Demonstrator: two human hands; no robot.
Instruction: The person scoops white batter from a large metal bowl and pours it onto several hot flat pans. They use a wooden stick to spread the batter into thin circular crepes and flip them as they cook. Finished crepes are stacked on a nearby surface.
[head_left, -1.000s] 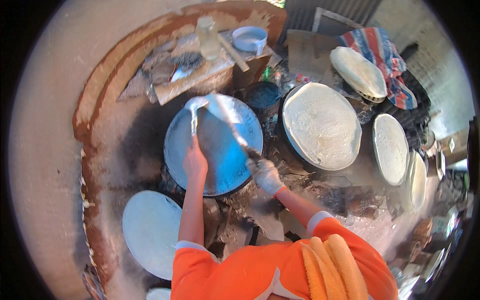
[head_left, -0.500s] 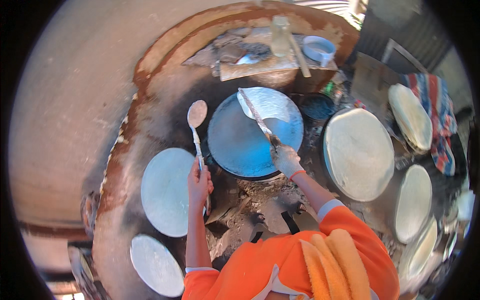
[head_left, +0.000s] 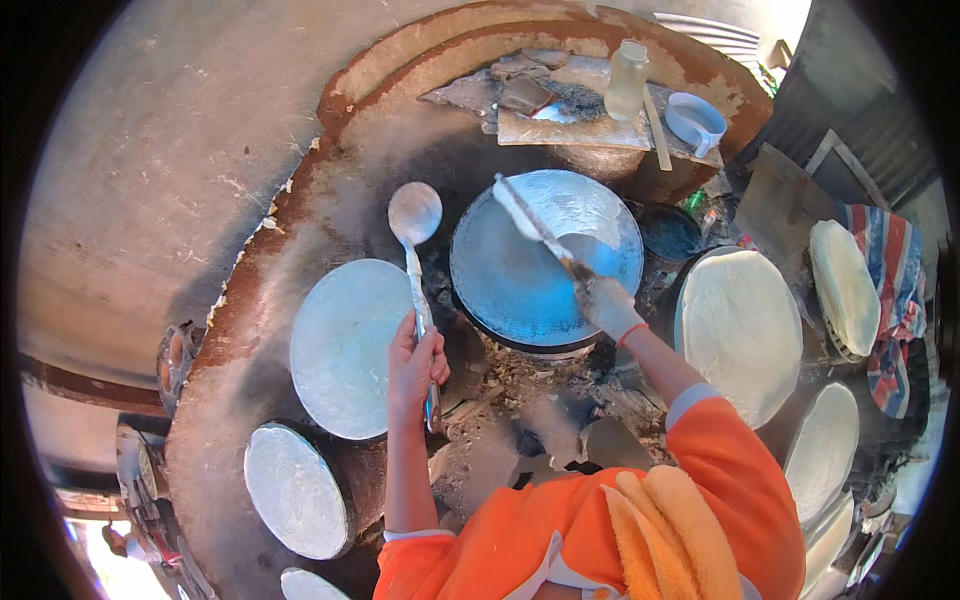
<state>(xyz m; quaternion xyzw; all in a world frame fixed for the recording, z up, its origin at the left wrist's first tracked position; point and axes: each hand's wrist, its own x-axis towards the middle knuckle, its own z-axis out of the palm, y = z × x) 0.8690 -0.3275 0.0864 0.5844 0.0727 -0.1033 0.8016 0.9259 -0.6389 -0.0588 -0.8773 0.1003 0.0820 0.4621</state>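
Observation:
My left hand (head_left: 416,360) is closed around the handle of a metal ladle (head_left: 415,214), bowl pointing away from me, just right of a round griddle coated pale white (head_left: 350,350). In my right hand (head_left: 608,308) is a long flat wooden spatula (head_left: 535,222). It reaches across the dark round griddle (head_left: 500,280) in the middle, its blade lying along the edge of the white batter (head_left: 580,200). That batter covers the griddle's far right part; the rest of the surface looks bluish and bare.
More coated griddles stand at the right (head_left: 740,335) and near left (head_left: 297,490). Beyond are a glass jar (head_left: 626,82), a light blue cup (head_left: 696,120) and a wooden board (head_left: 560,131). A stack of flatbreads (head_left: 843,285) lies by a striped cloth (head_left: 888,255). A dark pot (head_left: 670,232) adjoins the middle griddle.
The view has shifted, so the far ledge and griddles appear further right. The ladle now sits nearer the left griddle's upper right edge. The spatula remains at the batter's edge.

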